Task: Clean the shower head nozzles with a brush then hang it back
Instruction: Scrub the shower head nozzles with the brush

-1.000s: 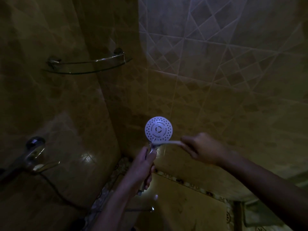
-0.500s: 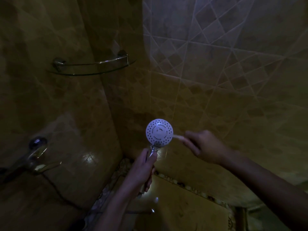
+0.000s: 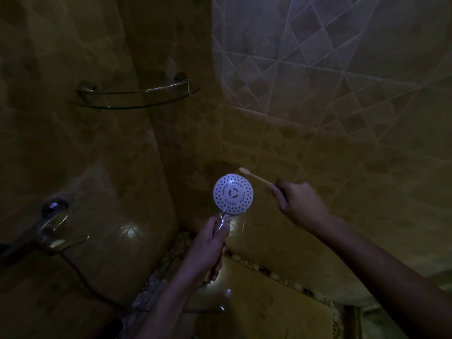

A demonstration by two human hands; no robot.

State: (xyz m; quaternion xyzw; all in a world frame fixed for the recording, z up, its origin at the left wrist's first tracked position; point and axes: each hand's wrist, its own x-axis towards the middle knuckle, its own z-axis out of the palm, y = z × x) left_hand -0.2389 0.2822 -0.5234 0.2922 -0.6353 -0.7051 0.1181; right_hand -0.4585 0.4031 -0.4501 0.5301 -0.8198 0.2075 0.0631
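A round white shower head with rows of dark nozzles faces me in the dim shower corner. My left hand grips its shiny chrome handle from below and holds it upright. My right hand is closed around the handle of a pale toothbrush-like brush. The brush points up and to the left, its bristle end just above and to the right of the shower head, apart from the face.
A glass corner shelf with a chrome rail hangs on the wall above. A chrome tap mixer sticks out at the left, with a dark hose trailing below it. Tiled walls close in on both sides.
My right hand has lifted the brush off the shower head's face, up and to the right. The shower head and my left hand have stayed almost still.
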